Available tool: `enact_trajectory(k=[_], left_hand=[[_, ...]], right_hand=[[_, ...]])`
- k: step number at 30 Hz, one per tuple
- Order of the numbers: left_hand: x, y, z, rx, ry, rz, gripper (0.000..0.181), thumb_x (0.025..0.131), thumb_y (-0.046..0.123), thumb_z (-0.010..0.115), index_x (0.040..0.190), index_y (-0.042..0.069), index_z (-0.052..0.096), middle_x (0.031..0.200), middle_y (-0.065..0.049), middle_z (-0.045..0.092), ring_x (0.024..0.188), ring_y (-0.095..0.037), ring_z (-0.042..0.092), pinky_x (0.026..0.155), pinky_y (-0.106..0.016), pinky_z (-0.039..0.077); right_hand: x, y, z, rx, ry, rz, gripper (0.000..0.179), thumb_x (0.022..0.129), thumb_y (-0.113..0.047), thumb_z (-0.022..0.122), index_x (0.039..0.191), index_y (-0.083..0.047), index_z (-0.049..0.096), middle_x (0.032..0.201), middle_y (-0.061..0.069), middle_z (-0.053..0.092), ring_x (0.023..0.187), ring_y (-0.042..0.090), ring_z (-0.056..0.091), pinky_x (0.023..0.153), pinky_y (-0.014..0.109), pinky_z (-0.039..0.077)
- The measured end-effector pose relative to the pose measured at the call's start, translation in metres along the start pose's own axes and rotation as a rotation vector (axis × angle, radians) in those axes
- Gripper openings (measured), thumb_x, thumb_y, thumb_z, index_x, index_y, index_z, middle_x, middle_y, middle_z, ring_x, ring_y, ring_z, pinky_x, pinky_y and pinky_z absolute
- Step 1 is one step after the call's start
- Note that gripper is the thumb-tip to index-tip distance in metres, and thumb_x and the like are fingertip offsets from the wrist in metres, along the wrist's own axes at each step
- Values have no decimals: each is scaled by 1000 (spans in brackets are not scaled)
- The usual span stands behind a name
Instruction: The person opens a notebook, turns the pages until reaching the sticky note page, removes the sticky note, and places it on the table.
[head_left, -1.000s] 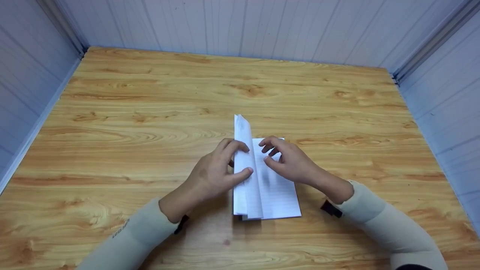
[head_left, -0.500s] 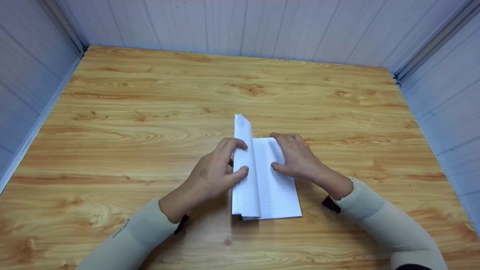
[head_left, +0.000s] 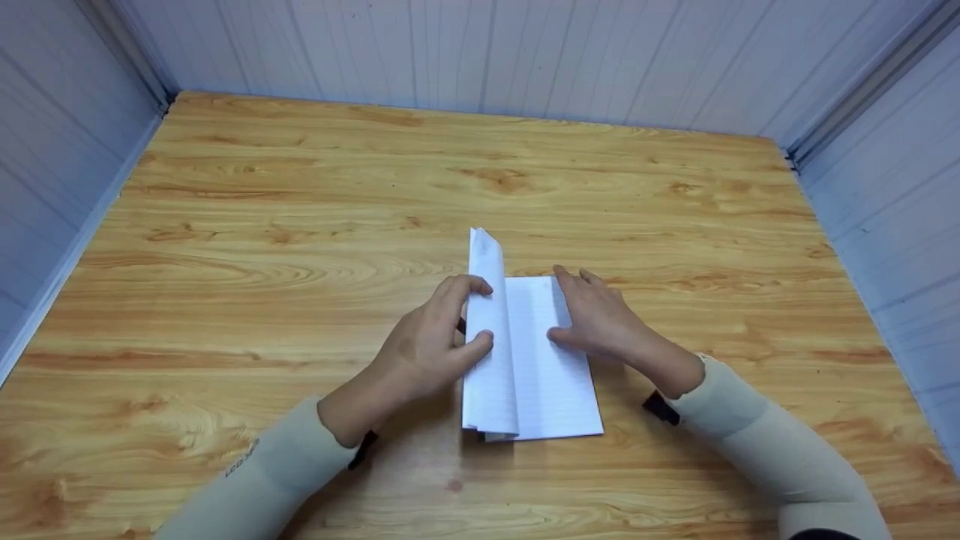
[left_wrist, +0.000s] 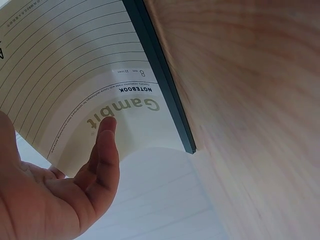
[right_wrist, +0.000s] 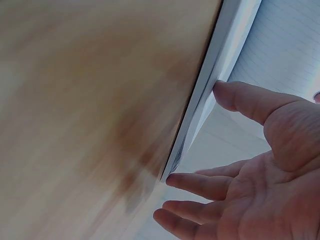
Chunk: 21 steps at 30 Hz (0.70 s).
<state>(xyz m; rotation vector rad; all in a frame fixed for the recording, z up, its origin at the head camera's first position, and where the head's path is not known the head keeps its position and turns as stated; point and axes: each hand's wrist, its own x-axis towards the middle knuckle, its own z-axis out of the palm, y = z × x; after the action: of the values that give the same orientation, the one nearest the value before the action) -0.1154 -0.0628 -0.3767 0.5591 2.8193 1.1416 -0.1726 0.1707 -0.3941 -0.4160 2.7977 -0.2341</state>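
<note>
A notebook (head_left: 556, 397) with ruled white pages lies open in front of me in the head view. My left hand (head_left: 424, 341) holds its raised left part, thumb and index finger on the upturned pages. In the left wrist view the cover (left_wrist: 125, 107) reads "Gambit NOTEBOOK", beside a dark spine, with fingers against its outside. At the right edge is my right hand (head_left: 600, 319), its fingers spread. The right wrist view has the thumb (right_wrist: 245, 97) on the page edge and the index fingertip by a corner of the page stack.
A wood-grain table (head_left: 300, 195) extends around the notebook. Pale panelled walls (head_left: 450, 52) border it at the back and both sides. Light sleeves cover both forearms, and dark straps show under the wrists.
My right hand has moved from over the right page out to its right edge, its fingers straightening. The left hand stays on the raised pages, which lean slightly further left.
</note>
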Motion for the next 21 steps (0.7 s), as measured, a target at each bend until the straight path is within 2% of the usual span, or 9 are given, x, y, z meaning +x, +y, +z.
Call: enact_trajectory(k=[8, 21], left_hand=[[-1, -1, 3, -40, 61, 4, 44, 76, 33, 53, 117, 31, 37, 96, 17, 46, 72, 3, 51, 58, -17, 42], [0, 0, 2, -24, 46, 5, 44, 77, 36, 51, 118, 31, 36, 94, 16, 46, 73, 4, 51, 57, -18, 42]], right_hand=[[-2, -1, 1, 7, -20, 1, 87, 76, -36, 62, 140, -2, 12, 138, 17, 31, 132, 32, 17, 101, 53, 21], [-2, -2, 1, 0, 11, -44, 88, 75, -34, 63, 138, 2, 14, 137, 22, 31, 130, 33, 23, 103, 47, 23]])
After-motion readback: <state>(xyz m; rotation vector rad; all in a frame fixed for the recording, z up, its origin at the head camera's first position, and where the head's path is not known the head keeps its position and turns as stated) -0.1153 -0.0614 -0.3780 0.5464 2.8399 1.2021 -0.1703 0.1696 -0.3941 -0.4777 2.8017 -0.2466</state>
